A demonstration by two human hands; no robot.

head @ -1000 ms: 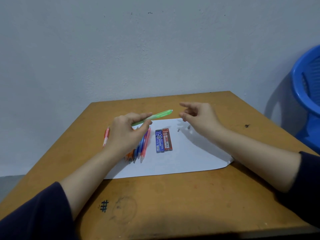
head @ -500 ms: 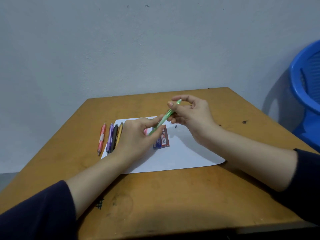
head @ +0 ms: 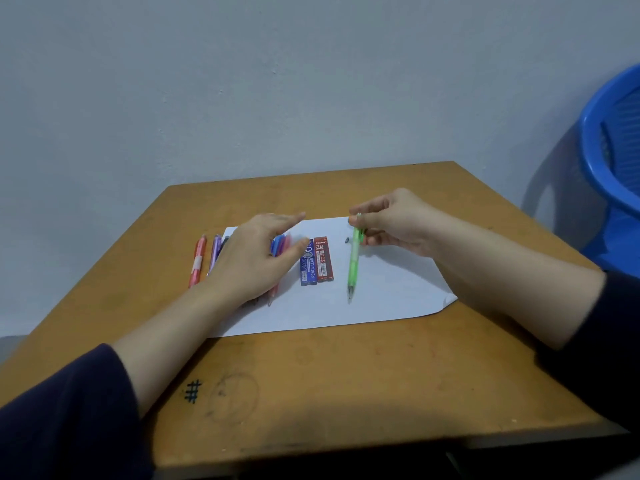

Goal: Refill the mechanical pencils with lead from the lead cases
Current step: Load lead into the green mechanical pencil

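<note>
Your left hand [head: 256, 258] has let go of the green pencil [head: 353, 265], which both hands held half a second ago. It now hovers with straight, spread fingers over the other pencils [head: 278, 244] near the left edge of the paper [head: 381, 306]. Your right hand [head: 398, 220] alone pinches the pencil's top end between thumb and fingers [head: 356, 220]. It is slim, translucent green plastic, tip down toward the paper just right of the red case [head: 323, 259]; whether it touches cannot be told. The flat blue case [head: 308, 268] lies against the red one. A small grey cap [head: 346, 240] lies beside the pencil on the brown desk [head: 346, 375].
</note>
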